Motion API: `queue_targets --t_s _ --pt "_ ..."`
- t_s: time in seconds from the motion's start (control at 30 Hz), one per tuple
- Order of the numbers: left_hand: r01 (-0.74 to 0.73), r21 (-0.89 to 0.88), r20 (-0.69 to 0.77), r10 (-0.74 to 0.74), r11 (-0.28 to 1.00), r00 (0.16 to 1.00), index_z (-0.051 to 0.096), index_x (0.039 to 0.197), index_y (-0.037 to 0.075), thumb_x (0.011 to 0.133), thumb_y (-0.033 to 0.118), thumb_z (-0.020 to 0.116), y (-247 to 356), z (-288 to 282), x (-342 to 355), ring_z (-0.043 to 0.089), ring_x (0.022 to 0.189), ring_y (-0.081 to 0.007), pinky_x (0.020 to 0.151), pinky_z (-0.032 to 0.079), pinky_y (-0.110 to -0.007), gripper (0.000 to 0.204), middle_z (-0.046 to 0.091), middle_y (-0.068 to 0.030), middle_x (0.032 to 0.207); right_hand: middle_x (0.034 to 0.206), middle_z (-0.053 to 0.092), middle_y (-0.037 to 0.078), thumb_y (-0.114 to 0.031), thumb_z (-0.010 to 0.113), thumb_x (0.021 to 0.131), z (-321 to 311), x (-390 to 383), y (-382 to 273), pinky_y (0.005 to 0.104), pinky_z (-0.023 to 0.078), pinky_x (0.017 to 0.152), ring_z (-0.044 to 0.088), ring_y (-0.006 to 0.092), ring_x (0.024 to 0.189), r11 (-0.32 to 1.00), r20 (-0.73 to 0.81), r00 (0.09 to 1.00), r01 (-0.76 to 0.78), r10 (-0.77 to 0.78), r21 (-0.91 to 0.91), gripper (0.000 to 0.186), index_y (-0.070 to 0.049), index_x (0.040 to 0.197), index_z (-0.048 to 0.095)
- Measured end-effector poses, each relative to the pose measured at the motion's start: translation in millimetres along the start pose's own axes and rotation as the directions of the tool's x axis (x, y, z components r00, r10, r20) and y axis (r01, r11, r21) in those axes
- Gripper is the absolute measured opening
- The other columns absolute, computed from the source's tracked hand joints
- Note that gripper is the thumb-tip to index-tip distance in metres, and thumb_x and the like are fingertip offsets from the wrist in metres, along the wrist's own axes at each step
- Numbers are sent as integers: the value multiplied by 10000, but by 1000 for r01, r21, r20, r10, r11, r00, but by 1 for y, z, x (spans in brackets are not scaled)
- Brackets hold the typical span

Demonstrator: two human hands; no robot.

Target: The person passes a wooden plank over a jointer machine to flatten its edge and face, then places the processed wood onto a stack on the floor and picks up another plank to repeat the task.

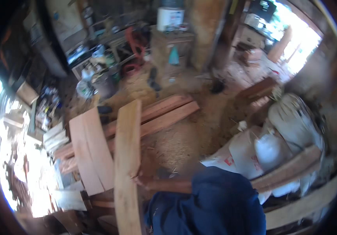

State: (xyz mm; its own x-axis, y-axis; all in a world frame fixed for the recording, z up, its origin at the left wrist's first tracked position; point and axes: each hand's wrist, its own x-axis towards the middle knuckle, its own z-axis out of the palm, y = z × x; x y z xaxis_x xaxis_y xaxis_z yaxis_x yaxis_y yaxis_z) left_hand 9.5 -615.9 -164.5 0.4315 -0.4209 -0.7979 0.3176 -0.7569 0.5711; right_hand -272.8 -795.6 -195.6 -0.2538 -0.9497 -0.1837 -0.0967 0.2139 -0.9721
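A long pale wooden plank [127, 156] stretches from the lower edge toward the middle of the room. At its right edge my right hand [140, 180] is closed, the fingers pressed against the wood. That forearm comes out of a dark blue sleeve [219, 188], which fills much of the lower middle. I do not see my left hand. Just left of the held plank, a wide reddish board [92, 150] with a dark lengthwise line lies across other lumber. Beneath and beyond these, reddish beams [168, 117] rest side by side on the floor.
Stuffed white sacks [250, 150] are piled at the right, with a rough beam [290, 168] across them. A wooden cabinet [171, 47] stands at the back, near a red chair [135, 49]. Clutter and buckets sit at back left. Sawdust covers the floor [176, 149].
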Motion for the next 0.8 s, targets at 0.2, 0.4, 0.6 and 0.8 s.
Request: queue_targets --t_s 0.2,0.4,0.6,0.8 --pt "360 -189 -127 -386 914 914 463 1384 -71 1023 567 352 -128 -58 -13 586 1157 -319 1025 459 -467 742 576 -202 1323 1104 603 138 -33 731 726 -40 83 -30 387 543 802 613 245 964 979 305 944 -169 129 111 561 7 1235 497" --pt "437 -345 -97 -495 830 864 463 1384 -73 1023 571 349 -186 -1 45 589 1154 -319 1023 460 -465 748 577 -203 1323 1255 532 178 44 680 675 -4 174 15 420 425 1056 546 305 1186 951 325 898 -309 296 -11 777 24 1376 348" --pt "338 -440 -369 -510 832 777 560 1261 -87 994 643 347 -160 104 151 650 1004 -356 911 515 -466 806 637 -205 1201 1106 609 114 -9 645 774 29 315 108 484 544 915 658 319 997 852 371 784 -523 497 -36 488 -28 1245 519" --pt "-6 -795 -305 -392 606 868 592 1181 -43 991 651 368 -191 162 280 665 924 -299 820 560 -431 753 666 -155 1056 1196 614 113 -185 640 871 153 412 163 478 496 978 586 302 1149 691 292 637 -710 713 -138 459 -71 1300 522"
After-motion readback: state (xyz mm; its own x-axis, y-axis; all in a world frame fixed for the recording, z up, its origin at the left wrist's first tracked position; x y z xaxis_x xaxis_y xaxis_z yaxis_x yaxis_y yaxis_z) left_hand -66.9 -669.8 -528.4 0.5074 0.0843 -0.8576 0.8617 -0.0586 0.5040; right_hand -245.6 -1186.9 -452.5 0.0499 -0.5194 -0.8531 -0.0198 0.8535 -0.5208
